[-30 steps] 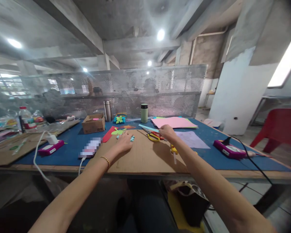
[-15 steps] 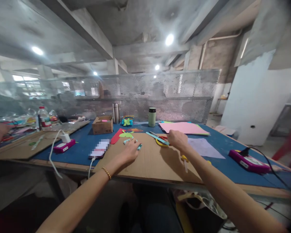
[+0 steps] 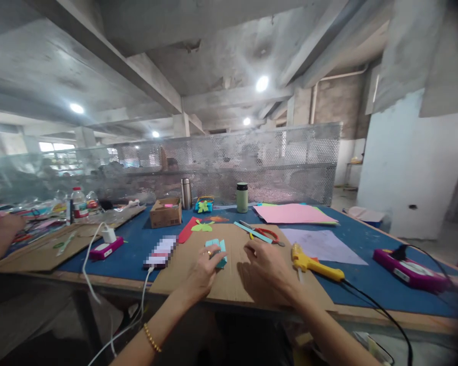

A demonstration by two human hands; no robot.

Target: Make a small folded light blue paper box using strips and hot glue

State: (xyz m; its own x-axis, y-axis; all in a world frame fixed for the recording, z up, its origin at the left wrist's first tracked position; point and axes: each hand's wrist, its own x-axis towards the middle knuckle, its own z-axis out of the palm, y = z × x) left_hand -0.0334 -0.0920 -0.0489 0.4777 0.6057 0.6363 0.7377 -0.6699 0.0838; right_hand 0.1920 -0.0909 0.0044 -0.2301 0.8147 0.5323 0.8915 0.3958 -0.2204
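A light blue folded paper piece (image 3: 220, 255), box-like in shape, is held low over the cardboard sheet (image 3: 229, 284) by my left hand (image 3: 204, 267), its thumb and fingers closed on it. To the right, my right hand (image 3: 269, 264) hovers over the same cardboard with its fingers curled together; what they hold, if anything, is hidden. Just beyond it lie scissors with red and yellow handles (image 3: 275, 235), crossed by a light blue paper strip (image 3: 250, 231). A yellow glue gun (image 3: 320, 267) rests right of that hand.
A phone (image 3: 160, 252) on a white cable lies at left. Behind are a red paper piece (image 3: 188, 230), green paper leaves (image 3: 202, 226), a small box (image 3: 166, 213) and a green bottle (image 3: 242, 197). Pink paper (image 3: 293, 213) and purple power strip (image 3: 404, 269) are at right. Another person's hand (image 3: 7, 223) shows far left.
My right hand has drawn back from the scissors toward me, uncovering the glue gun. My left hand has brought the blue paper nearer. The view has tilted up slightly.
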